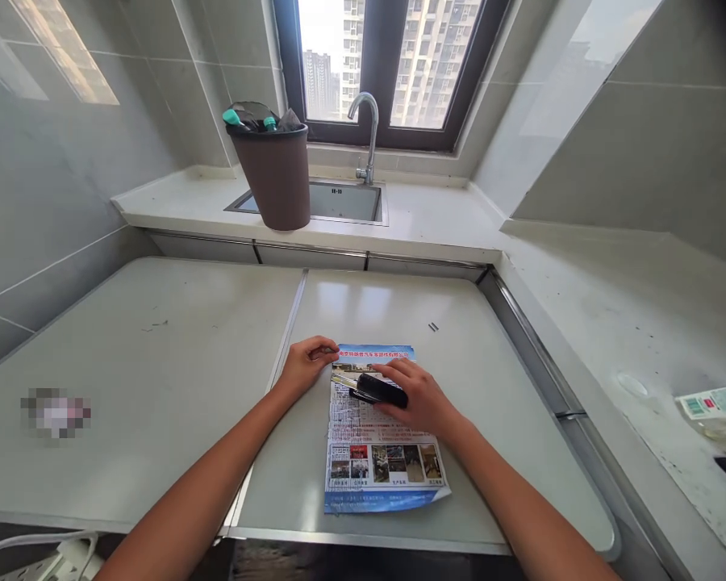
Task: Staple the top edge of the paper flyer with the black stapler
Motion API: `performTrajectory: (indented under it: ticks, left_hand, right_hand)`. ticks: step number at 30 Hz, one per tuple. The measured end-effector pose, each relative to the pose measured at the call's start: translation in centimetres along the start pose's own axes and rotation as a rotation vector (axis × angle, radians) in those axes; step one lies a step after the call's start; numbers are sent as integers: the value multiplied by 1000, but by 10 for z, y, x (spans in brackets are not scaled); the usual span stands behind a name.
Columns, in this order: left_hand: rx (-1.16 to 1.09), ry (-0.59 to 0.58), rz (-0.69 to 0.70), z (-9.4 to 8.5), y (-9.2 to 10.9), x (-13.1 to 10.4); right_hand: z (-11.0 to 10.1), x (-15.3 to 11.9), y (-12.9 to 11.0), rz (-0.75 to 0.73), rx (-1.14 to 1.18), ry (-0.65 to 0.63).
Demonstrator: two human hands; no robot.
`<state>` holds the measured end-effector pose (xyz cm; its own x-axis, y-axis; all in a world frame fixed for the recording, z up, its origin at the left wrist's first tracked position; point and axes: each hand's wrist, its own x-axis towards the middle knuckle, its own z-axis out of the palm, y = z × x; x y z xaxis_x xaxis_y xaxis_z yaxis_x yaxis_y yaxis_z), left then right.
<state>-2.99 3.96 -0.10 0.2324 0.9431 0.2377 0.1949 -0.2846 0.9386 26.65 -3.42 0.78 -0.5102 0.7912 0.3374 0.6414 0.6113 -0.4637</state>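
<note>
Stapler (384, 390) over partly hidden flyer (381, 436), fine print (341, 413) illegible

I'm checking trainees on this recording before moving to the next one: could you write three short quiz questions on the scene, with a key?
1. What tool is in the right hand?
2. True or false: the brown waste bin stands on the table.
3. Which corner of the printed flyer are the fingers of the left hand nearest to?
A) bottom right
B) top left
C) bottom left

Key:
1. A black stapler.
2. False; it stands on the sink counter.
3. B
</note>
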Motion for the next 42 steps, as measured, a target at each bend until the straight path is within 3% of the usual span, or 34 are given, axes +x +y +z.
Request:
performTrajectory:
  ticks: [7,12,17,23,36,42]
  left_hand:
    - [49,-155,110,0,8,-8]
    - [162,-303,166,6,1,-10]
    - [374,-294,206,11,-6,-8]
    - [326,-311,193,8,-4,-6]
    - [383,-342,302,8,1,-4]
    - [309,-321,374,8,-2,-5]
  right_hand:
    - [5,2,-2,69,124,-67]
    - [8,2,-2,63,125,-62]
    - [7,4,-2,76,111,-69]
    - [7,5,0,67,135,-72]
    - [8,5,1,69,118,-81]
    - [6,6,-2,80,127,-89]
